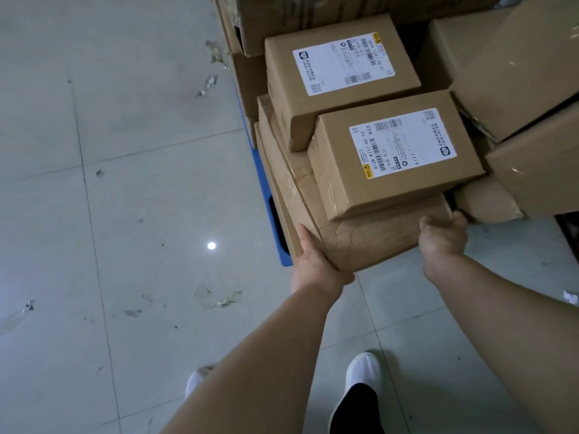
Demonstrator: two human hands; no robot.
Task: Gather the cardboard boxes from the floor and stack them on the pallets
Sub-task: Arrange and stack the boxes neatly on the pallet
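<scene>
A large flat, crumpled cardboard box (369, 236) is held at its near corners: my left hand (313, 261) grips the near left corner, my right hand (443, 234) the near right edge. Two smaller labelled boxes ride on top of it, a near one (338, 180) and a far one (282, 73), each with a white shipping label. The big box lies over the edge of a blue pallet (266, 195), which shows along its left side.
More cardboard boxes are stacked behind (250, 23) and to the right (517, 67). The grey tiled floor (125, 183) to the left carries bits of tape and litter. My white shoes (363, 374) stand just below the box.
</scene>
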